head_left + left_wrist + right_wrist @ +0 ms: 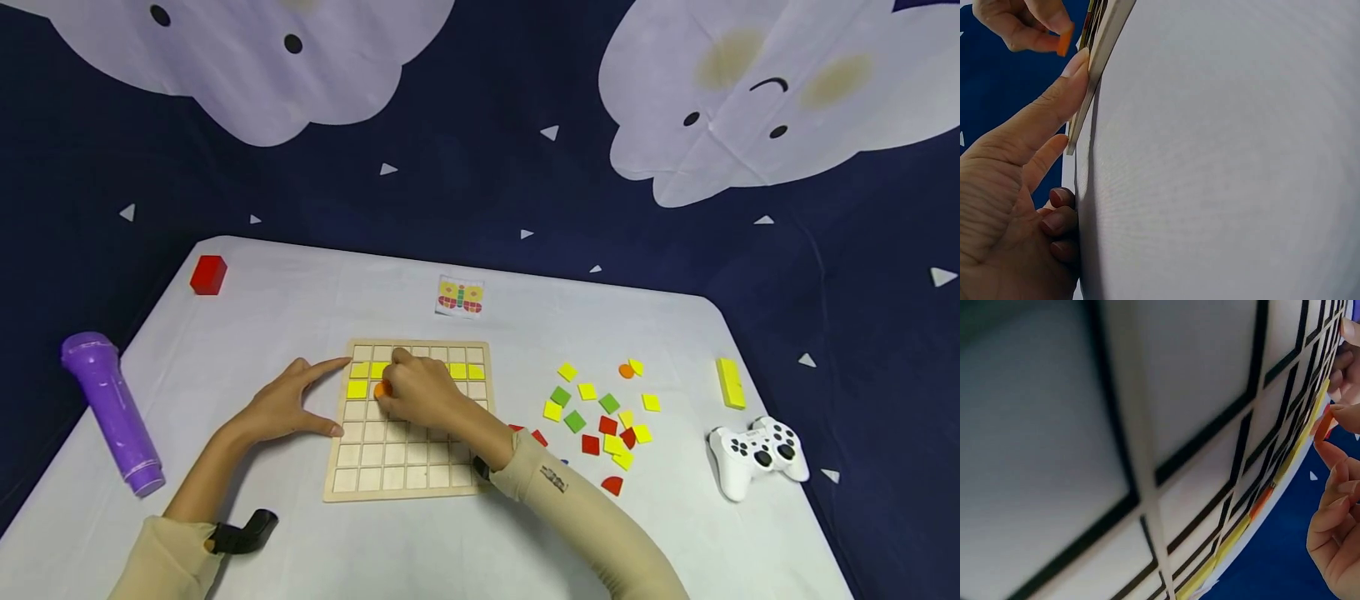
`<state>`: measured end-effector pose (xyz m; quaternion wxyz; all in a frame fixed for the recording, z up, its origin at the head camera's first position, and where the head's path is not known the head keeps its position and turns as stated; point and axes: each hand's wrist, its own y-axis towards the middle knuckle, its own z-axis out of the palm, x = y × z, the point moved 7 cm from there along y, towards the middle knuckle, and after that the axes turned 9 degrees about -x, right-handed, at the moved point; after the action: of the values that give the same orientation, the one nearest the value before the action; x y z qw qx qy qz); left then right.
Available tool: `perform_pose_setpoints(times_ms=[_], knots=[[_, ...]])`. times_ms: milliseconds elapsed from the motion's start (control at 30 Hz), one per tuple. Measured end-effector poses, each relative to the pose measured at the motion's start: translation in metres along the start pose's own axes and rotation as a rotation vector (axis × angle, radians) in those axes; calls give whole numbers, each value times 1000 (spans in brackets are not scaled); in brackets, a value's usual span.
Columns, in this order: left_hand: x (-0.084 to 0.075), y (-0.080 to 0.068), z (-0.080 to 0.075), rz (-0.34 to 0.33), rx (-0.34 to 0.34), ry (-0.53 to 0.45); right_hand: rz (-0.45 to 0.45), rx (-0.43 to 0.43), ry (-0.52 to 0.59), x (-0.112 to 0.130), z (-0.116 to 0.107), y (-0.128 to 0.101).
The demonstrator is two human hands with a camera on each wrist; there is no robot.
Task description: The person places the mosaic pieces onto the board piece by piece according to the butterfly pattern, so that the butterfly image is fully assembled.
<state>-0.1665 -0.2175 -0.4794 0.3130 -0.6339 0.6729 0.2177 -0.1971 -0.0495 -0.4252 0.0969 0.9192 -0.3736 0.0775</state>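
Note:
My right hand (423, 390) pinches an orange disc (382, 390) between thumb and forefinger, over the left part of the wooden grid board (405, 477). On the board, yellow square tiles (357, 389) fill cells near the top left, and more yellow tiles (457, 372) lie near the top right. The right wrist view reveals an orange piece (1261, 503) set among the yellow tiles, which my right hand hides in the head view. At the board's left edge, my left hand (281, 404) spreads thumb and forefinger, their tips touching the rim.
Right of the board lie scattered yellow, green and red pieces (590, 445) and another orange disc (626, 371). A butterfly picture card (460, 297) lies behind it. A purple microphone (112, 408), red block (208, 275), yellow block (730, 383) and white game controller (757, 457) stand near the table's sides.

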Motion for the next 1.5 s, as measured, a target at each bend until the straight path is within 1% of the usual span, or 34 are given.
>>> perform_pose_setpoints(times_ms=[167, 300, 400, 533, 633, 800, 967, 1067, 1233, 1367, 1500], knots=[[-3, 0, 0, 6, 2, 4, -13, 2, -50, -1, 5, 2], [-3, 1, -1, 2, -4, 5, -33, -24, -56, 0, 7, 3], [-4, 1, -2, 2, -5, 0, -24, -33, -19, 0, 9, 5], [-4, 2, -2, 10, -5, 0, 27, -23, 62, -2, 11, 7], [-3, 3, -2, 14, -7, 5, 42, -19, 84, -2, 12, 9], [-1, 3, -1, 9, -6, 6, 47, 14, 80, -2, 16, 11], [1, 2, 1, -5, 1, -10, 85, 75, 58, -4, 15, 9], [2, 2, 2, -9, 2, -7, 105, 73, 61, -6, 7, 4], [1, 1, 3, -16, -2, 1, 115, 16, 79, -19, -14, -13], [1, 1, 3, -28, -5, 11, 134, -32, 73, -43, -24, -35], [0, 2, 2, -30, -6, 21, 201, -72, 45, -74, -34, -60]])
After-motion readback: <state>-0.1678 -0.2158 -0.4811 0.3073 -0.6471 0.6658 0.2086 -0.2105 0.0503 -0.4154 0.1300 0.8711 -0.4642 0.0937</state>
